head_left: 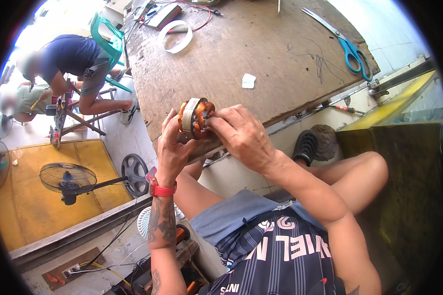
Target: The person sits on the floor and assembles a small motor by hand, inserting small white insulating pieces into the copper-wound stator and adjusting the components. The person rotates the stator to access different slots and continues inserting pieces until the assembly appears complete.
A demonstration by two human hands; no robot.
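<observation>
A motor stator [188, 118], a ring-shaped metal core with orange copper windings, is held up at the near left edge of the wooden table [216, 59]. My left hand [170, 145] wraps around its left side and underside, fingers closed on it. From the right, my right hand [243, 137] reaches to the windings with thumb and fingertips pinched together at the stator's open face. Whatever lies between those fingertips is hidden. A small white scrap [248, 81] lies on the table beyond my right hand.
Teal-handled scissors [349, 51], loose thin wire [321, 64], a white ring [175, 38] and a meter with leads [163, 16] lie on the table. A screwdriver [347, 108] is below its right edge. At left are a fan [69, 181] and a bent-over person [76, 54].
</observation>
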